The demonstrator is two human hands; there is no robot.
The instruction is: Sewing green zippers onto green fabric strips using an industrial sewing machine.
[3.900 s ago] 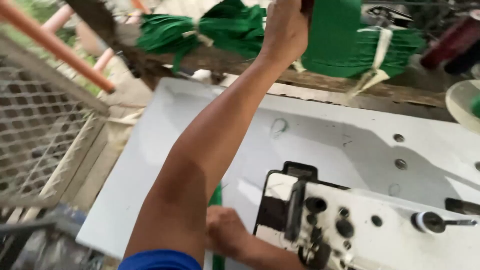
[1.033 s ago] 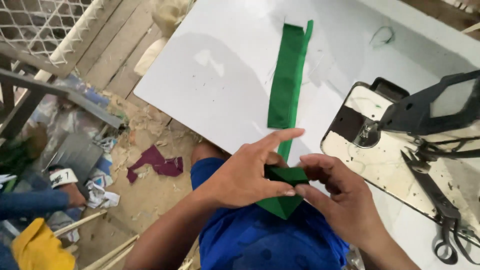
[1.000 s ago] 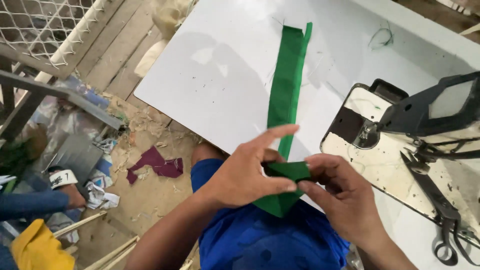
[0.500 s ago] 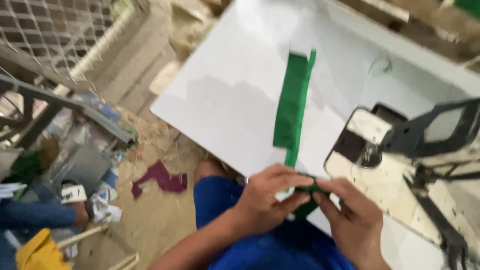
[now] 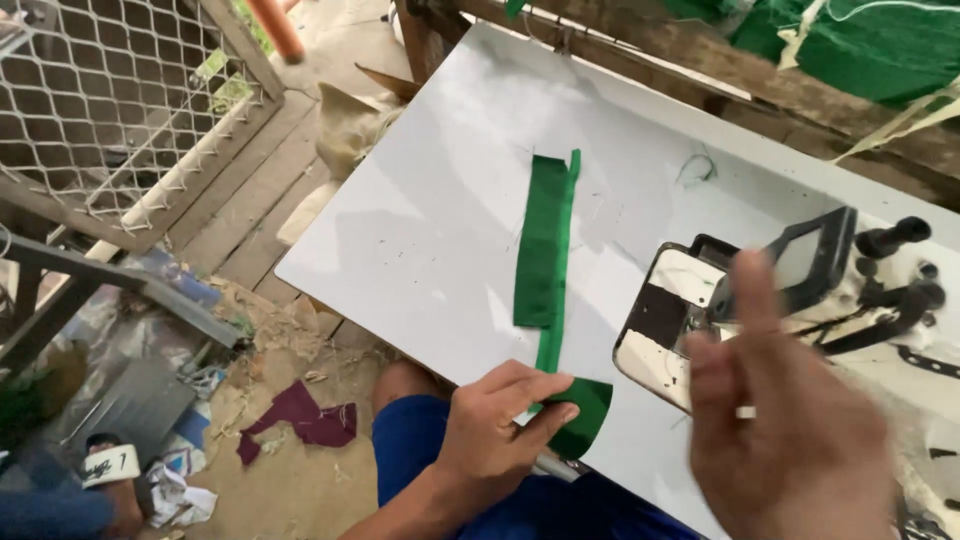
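The green fabric strip [image 5: 545, 250] lies lengthwise on the white surface [image 5: 430, 230], its far end well up the top and its near end running off the front edge toward us. Our left hand [image 5: 495, 425] pinches that near end, thumb and fingers closed on the folded green tip [image 5: 585, 410] right at the surface's edge.

Half a second ago both hands were closed together on this end. Now our right hand [image 5: 790, 440] has let go and lifted: it hangs blurred above the sewing machine [image 5: 800, 300], fingers loosely spread, index raised, holding nothing. So we judge the folding at the strip's end to be finished or paused, with the left hand alone keeping the fold.

The view has also swung up: the strip shows whole, straighter than a second ago, one long edge folded over. Beyond the surface, a wooden rail carries bundles of green cloth [image 5: 880, 45]. On the dirt floor to our left lie a maroon scrap [image 5: 300, 420] and litter, beside a wire-mesh fence [image 5: 110, 100].
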